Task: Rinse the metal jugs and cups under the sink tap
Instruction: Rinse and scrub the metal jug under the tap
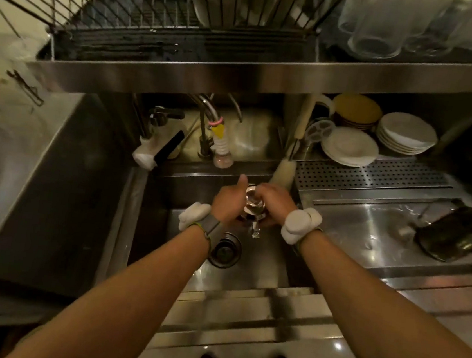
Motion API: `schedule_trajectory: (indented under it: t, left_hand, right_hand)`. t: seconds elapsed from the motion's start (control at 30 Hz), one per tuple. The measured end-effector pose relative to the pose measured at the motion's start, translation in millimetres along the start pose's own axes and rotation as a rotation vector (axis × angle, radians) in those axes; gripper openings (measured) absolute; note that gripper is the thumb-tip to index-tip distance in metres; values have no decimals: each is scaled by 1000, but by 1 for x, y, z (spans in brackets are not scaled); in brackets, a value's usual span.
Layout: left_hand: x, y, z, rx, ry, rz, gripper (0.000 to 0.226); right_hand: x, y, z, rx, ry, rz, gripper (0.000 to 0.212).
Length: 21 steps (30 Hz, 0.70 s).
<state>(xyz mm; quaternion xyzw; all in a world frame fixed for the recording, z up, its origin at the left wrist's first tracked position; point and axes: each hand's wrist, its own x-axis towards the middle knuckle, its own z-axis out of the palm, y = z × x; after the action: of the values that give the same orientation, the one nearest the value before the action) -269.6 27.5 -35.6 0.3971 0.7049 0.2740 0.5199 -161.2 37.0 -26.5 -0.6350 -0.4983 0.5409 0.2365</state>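
Note:
A small shiny metal jug (pixel 252 205) is held over the steel sink (pixel 262 273), below and in front of the tap (pixel 222 148) with its yellow and white nozzle. My left hand (pixel 227 203) grips the jug's left side with the thumb raised. My right hand (pixel 274 202) wraps over its rim and right side. The jug's handle (pixel 255 231) points down toward me. Whether water is running is not visible.
A round drain (pixel 225 249) lies in the sink floor under my left wrist. A bottle brush (pixel 284 171) leans at the sink's back right. Stacked plates (pixel 350 147) sit behind a perforated tray (pixel 373 175). A dark pan-like item (pixel 452 233) lies on the right drainboard. A wire rack (pixel 158 22) hangs overhead.

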Motion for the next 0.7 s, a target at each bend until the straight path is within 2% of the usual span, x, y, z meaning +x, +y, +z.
schedule_trajectory:
  t: [0.13,0.17,0.23,0.27,0.37,0.53,0.7]
  left_hand:
    - [-19,40,26,-49,-73,52,72]
    - [-20,50,34,-48,-111,65,75]
    - [-21,66,55,-88,-164,67,76]
    - [-21,74,69,-110,-178,80,73]
    - [-24,91,107,-126,-160,52,72]
    - [-22,96,155,-80,-188,-58,69]
    - [-9,82,188,-92,-185,-129,68]
  right_hand:
    - [-19,-11,-48,79,52,-30,13]
    - [-17,-9,-60,98,80,-24,20]
    - [-15,-1,-88,152,115,-8,51]
    - [-15,1,-106,149,136,-13,53]
    - [-28,0,-147,43,149,-53,11]
    - [-21,32,-187,-118,59,-79,18]
    - [-7,63,-204,-70,10,-7,28]
